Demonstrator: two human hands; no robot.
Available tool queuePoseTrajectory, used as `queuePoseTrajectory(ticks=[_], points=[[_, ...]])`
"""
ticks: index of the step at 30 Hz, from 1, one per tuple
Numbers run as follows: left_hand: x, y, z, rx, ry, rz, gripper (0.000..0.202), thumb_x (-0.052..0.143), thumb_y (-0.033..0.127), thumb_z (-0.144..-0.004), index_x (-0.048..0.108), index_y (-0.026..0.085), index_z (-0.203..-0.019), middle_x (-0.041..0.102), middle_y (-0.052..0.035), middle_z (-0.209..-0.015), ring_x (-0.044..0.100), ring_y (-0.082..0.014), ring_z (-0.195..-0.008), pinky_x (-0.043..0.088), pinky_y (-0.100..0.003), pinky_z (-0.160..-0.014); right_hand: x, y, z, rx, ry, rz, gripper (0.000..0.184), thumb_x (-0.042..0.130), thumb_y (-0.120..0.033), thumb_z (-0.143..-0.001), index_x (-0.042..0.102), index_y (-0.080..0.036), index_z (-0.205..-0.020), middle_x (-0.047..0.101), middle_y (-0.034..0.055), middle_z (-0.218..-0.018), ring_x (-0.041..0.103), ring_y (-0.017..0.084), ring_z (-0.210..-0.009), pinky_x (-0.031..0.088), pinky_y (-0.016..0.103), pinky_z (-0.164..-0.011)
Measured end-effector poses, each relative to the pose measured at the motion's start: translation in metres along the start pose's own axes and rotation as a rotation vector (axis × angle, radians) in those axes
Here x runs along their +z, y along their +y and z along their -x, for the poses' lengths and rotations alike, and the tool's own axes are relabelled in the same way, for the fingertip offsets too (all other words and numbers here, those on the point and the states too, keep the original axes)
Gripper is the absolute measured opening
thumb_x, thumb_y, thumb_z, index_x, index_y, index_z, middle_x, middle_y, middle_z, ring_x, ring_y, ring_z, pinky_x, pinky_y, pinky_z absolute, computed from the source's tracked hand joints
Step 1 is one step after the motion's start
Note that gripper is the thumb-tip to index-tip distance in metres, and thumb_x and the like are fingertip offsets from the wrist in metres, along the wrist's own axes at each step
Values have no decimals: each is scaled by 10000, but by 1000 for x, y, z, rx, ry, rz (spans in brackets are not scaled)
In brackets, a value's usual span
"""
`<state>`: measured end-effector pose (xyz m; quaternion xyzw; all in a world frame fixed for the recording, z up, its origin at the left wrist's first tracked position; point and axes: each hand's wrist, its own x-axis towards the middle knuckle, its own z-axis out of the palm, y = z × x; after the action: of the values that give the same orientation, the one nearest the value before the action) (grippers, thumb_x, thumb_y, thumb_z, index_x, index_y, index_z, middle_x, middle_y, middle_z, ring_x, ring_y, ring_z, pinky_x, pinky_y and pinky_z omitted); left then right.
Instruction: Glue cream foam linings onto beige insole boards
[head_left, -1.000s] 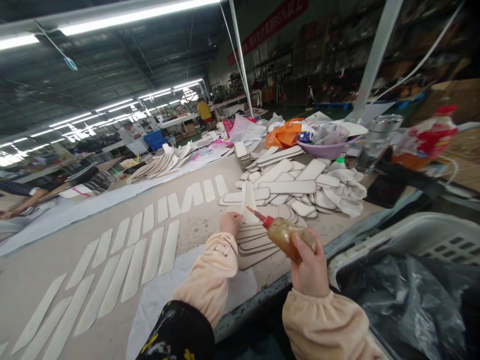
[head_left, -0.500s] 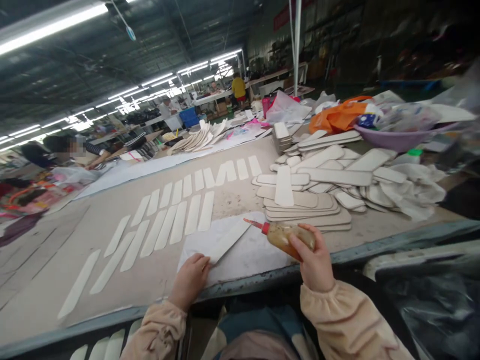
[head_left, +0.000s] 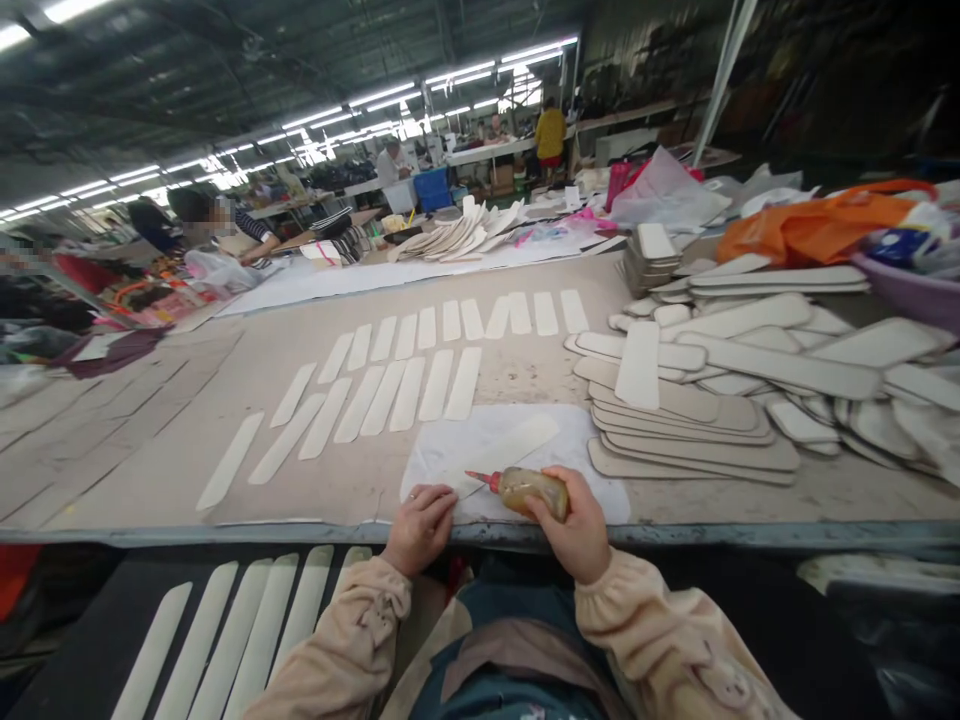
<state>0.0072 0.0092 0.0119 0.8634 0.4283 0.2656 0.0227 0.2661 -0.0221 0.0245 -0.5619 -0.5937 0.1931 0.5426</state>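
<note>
As right grip holds bottle, strip nearby

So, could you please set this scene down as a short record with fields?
Left grip: at the near end of a pale strip; hold unclear
Right grip: around an amber bottle, red nozzle pointing left
Under the strip: white sheet
Beyond: laid-out strips in rows
To the right: stacked beige pieces

the single head view looks forward and down from close behind and above the fingers, across the desk beyond them toward distant ceiling lights.
</note>
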Motion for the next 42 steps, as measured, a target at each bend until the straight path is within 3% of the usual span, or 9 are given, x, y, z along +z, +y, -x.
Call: queuePoseTrajectory(ticks=[6, 16, 22, 35, 38, 42], points=[[2, 1, 0, -21, -26, 16, 253, 502, 145, -809, 652, 198, -1005, 650, -80, -980, 570, -182, -889, 494, -364, -825, 18, -13, -5, -129, -102, 47, 211, 583, -315, -812, 534, -196, -979, 562, 54, -880, 532, 208, -826, 462, 350, -741], [3, 2, -1, -45, -33, 41, 230, 510, 145, -808, 657, 198, -978, 646, -74, -963, 563, -188, -894, 492, -359, -818, 26, -4, -3, -142, -140, 55, 192, 580, -318, -834, 527, -192, -968, 543, 59, -872, 509, 212, -834, 448, 359, -741], [2, 2, -2, -22, -13, 57, 211, 517, 137, -810, 649, 189, -965, 645, -74, -947, 567, -182, -881, 493, -354, -814, 9, 9, -13, -90, -43, 127, 208, 587, -309, -817, 536, -201, -987, 542, 51, -882, 514, 209, -838, 448, 362, -755], [6, -4, 1, -28, -27, 50, 225, 516, 147, -818, 640, 205, -997, 640, -75, -969, 565, -197, -907, 495, -376, -827, -40, 59, -43, -47, 330, 349, 271, 603, -366, -798, 544, -189, -994, 571, 64, -912, 516, 227, -878, 436, 394, -809], [6, -4, 1, -33, -26, 52, 236, 515, 145, -814, 639, 210, -1004, 640, -74, -969, 570, -196, -905, 498, -371, -824, -43, 60, -45, -40, 363, 355, 276, 600, -368, -795, 549, -186, -995, 571, 65, -905, 516, 225, -867, 437, 392, -804], [6, -2, 0, -24, -19, 51, 237, 521, 134, -803, 645, 203, -992, 647, -73, -961, 578, -188, -899, 498, -354, -826, -34, 41, -37, -25, 329, 264, 316, 627, -378, -780, 538, -190, -1019, 569, 63, -943, 528, 224, -892, 442, 387, -812]])
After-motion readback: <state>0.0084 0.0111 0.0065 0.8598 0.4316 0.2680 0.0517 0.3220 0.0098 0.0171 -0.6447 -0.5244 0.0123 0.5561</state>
